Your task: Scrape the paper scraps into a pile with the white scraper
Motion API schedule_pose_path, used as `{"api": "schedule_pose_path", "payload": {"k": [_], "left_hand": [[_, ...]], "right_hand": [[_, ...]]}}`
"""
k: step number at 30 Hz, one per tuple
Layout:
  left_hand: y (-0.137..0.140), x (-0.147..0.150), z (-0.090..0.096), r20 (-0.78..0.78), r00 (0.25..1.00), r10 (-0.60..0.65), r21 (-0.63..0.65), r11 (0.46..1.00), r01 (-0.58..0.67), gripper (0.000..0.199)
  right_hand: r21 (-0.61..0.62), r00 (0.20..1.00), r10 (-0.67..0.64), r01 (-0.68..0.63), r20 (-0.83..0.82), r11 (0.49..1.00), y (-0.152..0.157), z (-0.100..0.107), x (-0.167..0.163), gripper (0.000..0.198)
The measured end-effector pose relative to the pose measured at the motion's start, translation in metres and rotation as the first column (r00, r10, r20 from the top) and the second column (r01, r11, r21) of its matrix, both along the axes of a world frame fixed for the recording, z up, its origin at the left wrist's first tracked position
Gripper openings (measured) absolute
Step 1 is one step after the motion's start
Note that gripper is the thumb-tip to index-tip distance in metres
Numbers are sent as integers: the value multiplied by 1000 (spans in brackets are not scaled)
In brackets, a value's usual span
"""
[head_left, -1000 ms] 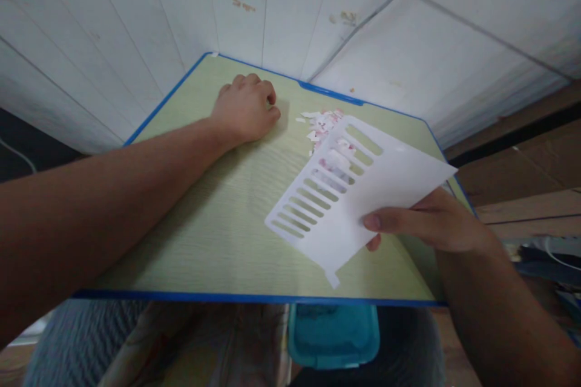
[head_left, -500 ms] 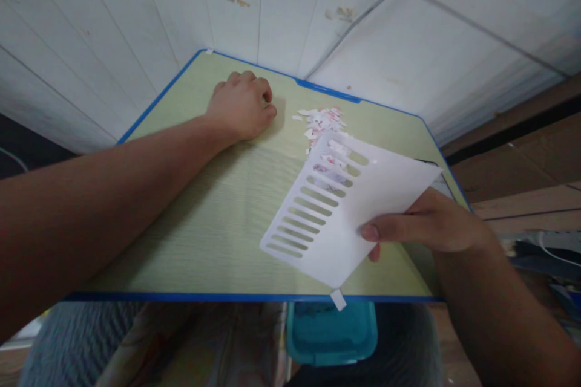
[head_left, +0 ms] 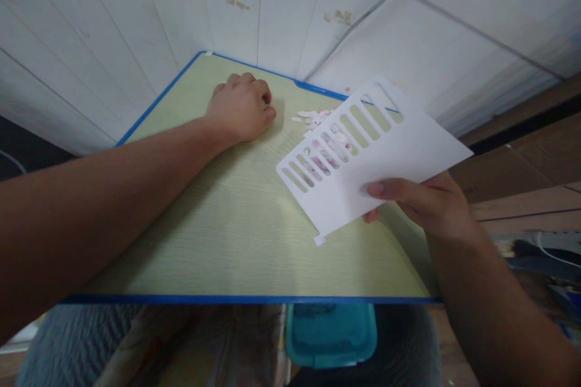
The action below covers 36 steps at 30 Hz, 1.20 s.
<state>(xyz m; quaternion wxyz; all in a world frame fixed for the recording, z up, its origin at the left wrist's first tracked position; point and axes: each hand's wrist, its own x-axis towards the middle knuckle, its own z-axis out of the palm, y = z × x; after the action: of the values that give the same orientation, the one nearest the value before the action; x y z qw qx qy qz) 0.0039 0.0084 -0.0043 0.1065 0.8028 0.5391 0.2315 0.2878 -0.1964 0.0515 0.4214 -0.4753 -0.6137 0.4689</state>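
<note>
My right hand (head_left: pixel 436 202) grips a thin white slotted sheet (head_left: pixel 376 160) by its lower edge, thumb on top and a fingertip showing beneath. The sheet is tilted above the table, with a row of long rounded slots along its far left side and a small tab at its lower corner. Partly behind it lies a heap of torn paper scraps (head_left: pixel 313 119), white with pinkish marks; more scraps show through the slots. My left hand (head_left: pixel 242 107) rests on the table left of the scraps, fingers curled in, with nothing visible in it.
The yellow-green table (head_left: pixel 218 217) has a blue rim and stands against a white panelled wall (head_left: pixel 290 6). A grey cable (head_left: pixel 363 12) runs down the wall. Below the front edge, between my legs, is a turquoise plastic container (head_left: pixel 331 338). Cardboard boxes (head_left: pixel 521 172) stand at the right.
My right hand has raised and turned the slotted sheet, so its far end now points up toward the wall and its near corner has left the table's front edge. My left hand stayed put.
</note>
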Motion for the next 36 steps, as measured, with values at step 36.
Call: {"api": "schedule_pose_path", "payload": {"k": [36], "left_hand": [[-15, 5, 15, -51, 998, 26, -52, 998, -29, 37]], "right_hand": [[-102, 981, 27, -47, -194, 994, -2, 3, -2, 6]]}}
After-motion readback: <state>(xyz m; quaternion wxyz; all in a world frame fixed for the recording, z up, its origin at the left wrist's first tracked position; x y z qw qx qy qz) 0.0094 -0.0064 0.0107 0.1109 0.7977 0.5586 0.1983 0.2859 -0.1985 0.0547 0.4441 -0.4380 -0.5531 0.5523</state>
